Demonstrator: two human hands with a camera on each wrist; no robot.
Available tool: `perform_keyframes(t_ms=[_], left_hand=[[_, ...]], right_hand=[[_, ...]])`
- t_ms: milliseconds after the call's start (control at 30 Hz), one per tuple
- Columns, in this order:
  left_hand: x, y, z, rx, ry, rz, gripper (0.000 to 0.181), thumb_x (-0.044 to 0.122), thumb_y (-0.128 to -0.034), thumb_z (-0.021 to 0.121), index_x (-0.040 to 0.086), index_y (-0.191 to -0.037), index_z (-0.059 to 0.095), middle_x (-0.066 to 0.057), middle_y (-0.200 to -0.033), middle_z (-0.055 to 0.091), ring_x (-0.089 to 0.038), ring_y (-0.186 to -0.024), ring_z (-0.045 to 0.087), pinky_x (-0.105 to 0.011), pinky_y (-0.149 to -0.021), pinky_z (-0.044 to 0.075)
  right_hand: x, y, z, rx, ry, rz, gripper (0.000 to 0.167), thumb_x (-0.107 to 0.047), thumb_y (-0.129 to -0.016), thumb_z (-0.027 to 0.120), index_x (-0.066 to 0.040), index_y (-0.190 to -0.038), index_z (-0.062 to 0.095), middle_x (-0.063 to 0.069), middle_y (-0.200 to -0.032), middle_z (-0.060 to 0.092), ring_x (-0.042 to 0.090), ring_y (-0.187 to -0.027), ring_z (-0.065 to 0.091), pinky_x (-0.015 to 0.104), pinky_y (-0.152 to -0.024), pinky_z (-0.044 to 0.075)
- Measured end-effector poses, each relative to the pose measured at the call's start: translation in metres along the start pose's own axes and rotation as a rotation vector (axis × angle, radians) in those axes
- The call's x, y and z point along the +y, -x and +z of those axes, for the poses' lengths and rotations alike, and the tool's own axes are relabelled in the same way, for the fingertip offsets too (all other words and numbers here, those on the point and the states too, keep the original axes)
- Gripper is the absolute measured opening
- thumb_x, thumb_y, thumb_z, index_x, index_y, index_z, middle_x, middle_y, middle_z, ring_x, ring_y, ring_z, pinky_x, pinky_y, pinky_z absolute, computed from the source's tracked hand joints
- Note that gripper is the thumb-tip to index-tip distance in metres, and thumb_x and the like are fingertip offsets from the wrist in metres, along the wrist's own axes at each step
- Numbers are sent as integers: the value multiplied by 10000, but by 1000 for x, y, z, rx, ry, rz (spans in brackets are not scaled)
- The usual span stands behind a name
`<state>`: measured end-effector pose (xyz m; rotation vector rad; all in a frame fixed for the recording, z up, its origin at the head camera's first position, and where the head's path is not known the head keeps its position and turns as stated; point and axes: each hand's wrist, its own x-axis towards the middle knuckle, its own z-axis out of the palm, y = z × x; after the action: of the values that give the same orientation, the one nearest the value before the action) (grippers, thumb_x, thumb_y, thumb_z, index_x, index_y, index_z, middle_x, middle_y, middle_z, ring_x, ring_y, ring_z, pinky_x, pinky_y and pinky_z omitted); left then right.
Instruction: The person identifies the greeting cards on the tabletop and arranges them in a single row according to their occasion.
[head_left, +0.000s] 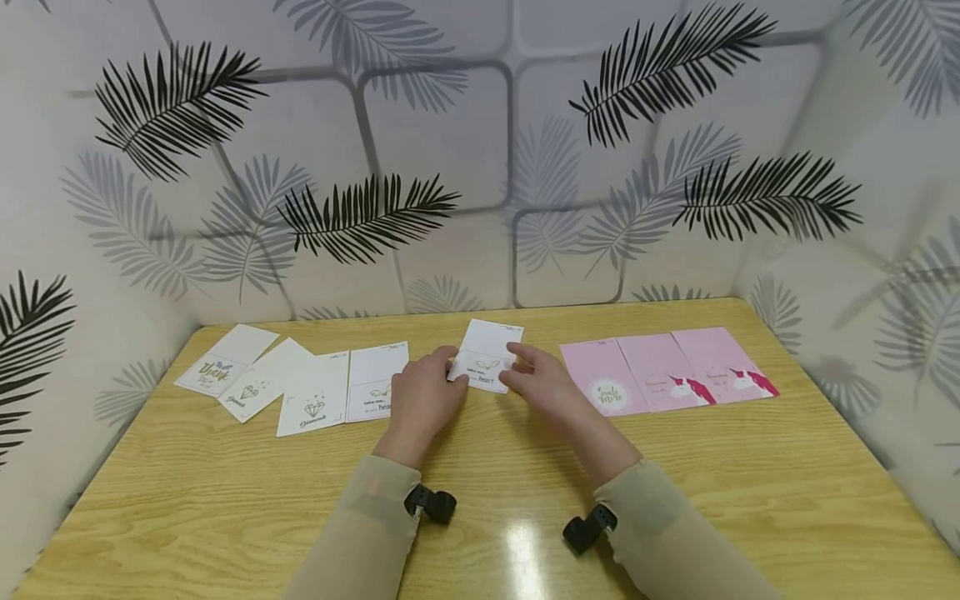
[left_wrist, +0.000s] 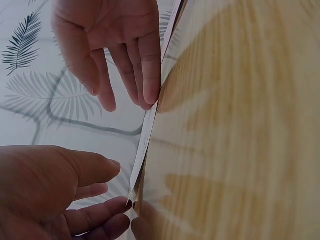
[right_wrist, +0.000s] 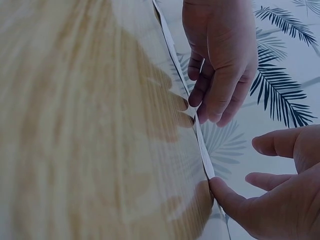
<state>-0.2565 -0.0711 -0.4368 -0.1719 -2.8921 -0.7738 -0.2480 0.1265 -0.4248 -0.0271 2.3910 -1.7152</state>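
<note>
Beige sleeves [head_left: 367,525] are filling bottom-centre. Left hand [head_left: 427,393], fingers loosely parted, is touching the left edge of a white card [head_left: 486,350], mid-frame; card's long axis is running up-frame, leaning right. Right hand [head_left: 549,383], grip equally loose, is touching the opposite edge; neither sitting nearer.

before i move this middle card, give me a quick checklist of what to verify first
1. Left hand at the middle card's left edge: ok.
2. Right hand at its right edge: ok.
3. Printed side facing up: ok, wings and lettering show.
4. Gap between it and the pink cards: ok, bare table shows there.
5. White cards on the left evenly lined up: not ok, the two leftmost are tilted.
6. Underside fully flat on the table: cannot tell.
</note>
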Motion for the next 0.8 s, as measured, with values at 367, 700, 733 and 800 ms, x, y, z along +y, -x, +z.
perform_keyframes(t_ms=[367, 700, 733, 800], left_hand=[[-2, 1, -1, 15, 36, 2, 416, 197, -1037, 755, 64, -1429, 713, -90, -1188, 798, -357, -1070, 736, -637, -1001, 495], [-3, -1, 2, 13, 68, -4, 408, 213, -1046, 752, 84, -1432, 711, -72, -1204, 797, -349, -1103, 739, -599, -1001, 510], [-3, -1, 1, 12, 72, -5, 408, 218, -1048, 752, 86, -1433, 711, -71, -1203, 798, -349, -1103, 740, -592, -998, 515], [-1, 0, 0, 14, 81, -4, 408, 220, -1049, 752, 88, -1432, 711, -69, -1201, 799, -350, -1106, 743, -581, -990, 523]], right_hand=[[0, -1, -1, 14, -65, -12, 630, -124, -1091, 648, -52, -1682, 443, 263, -1682, 447, 392, -1563, 437, 538, -1232, 402], [-2, 0, -1, 72, -219, -1, 593, -60, -1090, 649, -68, -1661, 487, 175, -1729, 401, 349, -1581, 413, 481, -1193, 462], [-3, 1, -1, 80, -230, 1, 587, -50, -1089, 645, -67, -1656, 495, 180, -1721, 409, 348, -1574, 420, 478, -1190, 466], [-3, 0, -2, 94, -255, 2, 580, -20, -1085, 634, -66, -1650, 506, 188, -1704, 424, 344, -1559, 434, 473, -1179, 477]])
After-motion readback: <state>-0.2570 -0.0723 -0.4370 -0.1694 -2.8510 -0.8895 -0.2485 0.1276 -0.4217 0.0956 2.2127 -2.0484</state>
